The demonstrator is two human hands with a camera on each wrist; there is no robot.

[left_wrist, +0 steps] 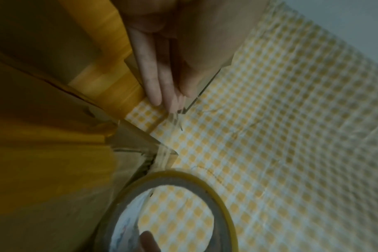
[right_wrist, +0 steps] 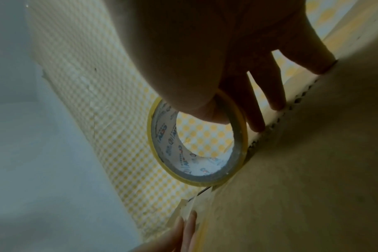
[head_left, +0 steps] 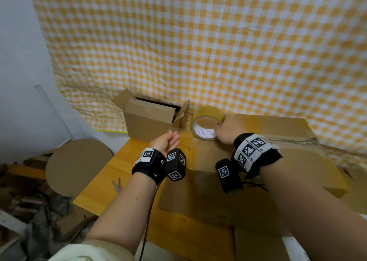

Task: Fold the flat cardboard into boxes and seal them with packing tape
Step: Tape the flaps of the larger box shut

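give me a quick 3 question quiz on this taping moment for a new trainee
1. True or false: the right hand grips the tape roll with the thumb through its core.
2. How do the left hand's fingers lie? A) curled into a fist B) straight, at the free end of the tape strip C) flat on the round cardboard disc
3. Fill in: the small box behind the hands stands with its top flaps ____.

Key:
1. True; the right wrist view shows the thumb inside the ring.
2. B
3. open
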